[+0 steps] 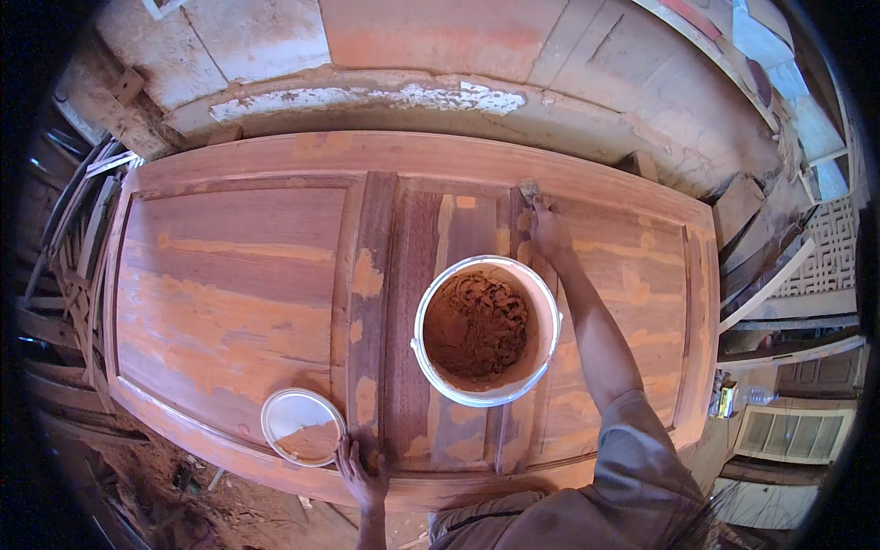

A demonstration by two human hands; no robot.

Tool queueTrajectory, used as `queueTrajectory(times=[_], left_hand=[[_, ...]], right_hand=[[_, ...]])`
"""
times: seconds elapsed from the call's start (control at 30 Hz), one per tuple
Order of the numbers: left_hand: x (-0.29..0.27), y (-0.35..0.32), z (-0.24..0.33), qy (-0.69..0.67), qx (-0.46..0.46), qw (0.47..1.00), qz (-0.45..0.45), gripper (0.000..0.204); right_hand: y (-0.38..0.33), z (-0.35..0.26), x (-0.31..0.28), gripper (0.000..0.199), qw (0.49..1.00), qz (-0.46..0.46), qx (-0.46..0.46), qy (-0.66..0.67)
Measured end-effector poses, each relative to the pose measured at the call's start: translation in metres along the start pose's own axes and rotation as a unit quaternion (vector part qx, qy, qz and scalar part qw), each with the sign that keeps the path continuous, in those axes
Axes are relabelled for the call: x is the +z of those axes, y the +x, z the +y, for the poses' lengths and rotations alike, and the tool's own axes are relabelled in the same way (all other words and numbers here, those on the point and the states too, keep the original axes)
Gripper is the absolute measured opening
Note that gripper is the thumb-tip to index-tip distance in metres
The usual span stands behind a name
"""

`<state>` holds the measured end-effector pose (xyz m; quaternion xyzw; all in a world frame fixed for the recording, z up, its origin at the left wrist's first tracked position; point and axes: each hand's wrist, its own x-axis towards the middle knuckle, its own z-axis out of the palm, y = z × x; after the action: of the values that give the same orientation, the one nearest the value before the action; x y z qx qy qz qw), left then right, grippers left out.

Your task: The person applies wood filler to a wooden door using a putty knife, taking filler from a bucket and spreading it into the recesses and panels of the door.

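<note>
A large panelled wooden door [234, 293] lies flat before me, patched with orange-brown filler. My right hand [550, 231] reaches to its far side and is closed on a small putty knife [529, 190], its smeared blade touching the wood near the upper moulding; its handle is hidden by the fingers. A white bucket [548, 367], part-filled with reddish-brown filler paste [477, 325], stands on the middle of the door. Near the front edge lies a round white lid [291, 414] with some filler on it. My left hand [360, 475] has its fingers stretched out, touching the lid's rim.
Behind the door runs a stained wall [440, 41]. Wooden strips [87, 234] are stacked at the left, and planks [770, 284] lean at the right. A framed pale panel [793, 433] and a clear bottle [759, 395] are at the lower right. Reddish dust covers the ground [234, 513].
</note>
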<state>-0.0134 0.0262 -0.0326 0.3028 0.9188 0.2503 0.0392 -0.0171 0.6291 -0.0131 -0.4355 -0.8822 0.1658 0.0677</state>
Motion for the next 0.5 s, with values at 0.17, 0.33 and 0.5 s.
queueTrajectory(times=[0.17, 0.33, 0.5], left_hand=[[-0.006, -0.001, -0.001, -0.002, -0.009, 1.000, 0.007, 0.059], [-0.005, 0.003, 0.003, 0.011, 0.005, 1.000, 0.010, 0.058], [-0.001, 0.001, -0.001, 0.009, 0.001, 1.000, 0.005, 0.056]], right_hand=[[0.009, -0.020, -0.062, 0.031, 0.983, -0.096, -0.128, 0.089], [0.053, -0.008, -0.077, 0.030, 0.993, -0.106, -0.041, -0.034], [0.076, -0.010, -0.061, 0.029, 0.982, -0.180, 0.019, -0.058]])
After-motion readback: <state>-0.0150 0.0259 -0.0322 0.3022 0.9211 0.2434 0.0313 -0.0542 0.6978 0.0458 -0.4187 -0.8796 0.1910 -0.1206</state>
